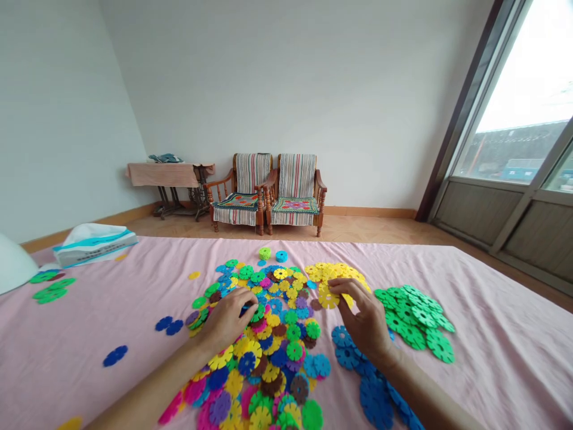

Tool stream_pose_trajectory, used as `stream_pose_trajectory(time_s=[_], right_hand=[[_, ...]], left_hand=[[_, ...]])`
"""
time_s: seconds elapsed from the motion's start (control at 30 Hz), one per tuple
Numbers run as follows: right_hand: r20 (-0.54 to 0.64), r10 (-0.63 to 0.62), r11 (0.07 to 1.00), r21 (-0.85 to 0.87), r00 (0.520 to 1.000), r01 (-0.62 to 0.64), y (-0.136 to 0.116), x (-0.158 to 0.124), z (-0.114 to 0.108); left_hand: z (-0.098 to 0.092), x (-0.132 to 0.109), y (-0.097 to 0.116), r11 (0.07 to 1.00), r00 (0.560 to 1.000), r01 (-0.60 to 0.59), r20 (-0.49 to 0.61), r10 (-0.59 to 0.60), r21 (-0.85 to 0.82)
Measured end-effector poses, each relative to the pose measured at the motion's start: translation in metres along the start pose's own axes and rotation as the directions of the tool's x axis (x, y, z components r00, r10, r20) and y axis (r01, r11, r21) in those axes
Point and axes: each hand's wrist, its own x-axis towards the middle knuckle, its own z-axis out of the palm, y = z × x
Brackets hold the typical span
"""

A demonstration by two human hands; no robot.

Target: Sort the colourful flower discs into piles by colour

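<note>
A large mixed heap of plastic snowflake discs [271, 373] in many colours spreads over the middle of the pink cloth. My left hand [233, 313] is over the heap's upper left part, fingers curled in and closed. Dark blue shows between its thumb and fingers, but I cannot tell whether that disc is held or lies beneath. Between thumb and fingertips, my right hand [364, 316] pinches a yellow snowflake disc [328, 298]. That disc is at the front edge of a pile of yellow discs [335, 272]. Blue discs [375, 397] lie under and beside my right forearm.
Green discs [416, 316] are piled to the right. A lime stack [264, 254] and a light blue stack [281, 256] stand at the back. Loose dark blue discs [169, 325] and a tissue pack [96, 245] lie left on the pink cloth [501, 352]. Two wooden chairs [295, 205] stand beyond.
</note>
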Motion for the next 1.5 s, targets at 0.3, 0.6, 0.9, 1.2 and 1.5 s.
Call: stream_pose_trajectory(time_s=[0.3,0.6,0.9,1.2,1.5], right_hand=[[0.128,0.319,0.92,-0.281,0.939,-0.274,0.062,0.002,0.0],[0.02,0.488,0.752,-0.518,0.873,-0.408,0.086,0.019,0.006],[0.521,0.288,0.928,-0.36,0.804,-0.099,0.014,0.041,0.09],[0.485,0.367,0.88,-0.459,0.794,-0.126,0.003,0.056,0.14],[0.381,0.378,0.851,-0.501,0.844,-0.155,0.022,0.05,0.099]], left_hand=[[0.003,-0.001,-0.001,1.0,1.0,0.007,-0.019,-0.007,-0.002],[0.004,-0.002,-0.001,1.0,1.0,0.012,-0.023,-0.012,-0.013],[0.003,-0.003,0.0,1.0,1.0,0.016,-0.023,-0.016,-0.003],[0.003,-0.004,0.001,1.0,0.999,0.004,-0.032,-0.004,0.003],[0.003,-0.004,0.0,1.0,0.999,-0.001,-0.034,0.0,-0.012]])
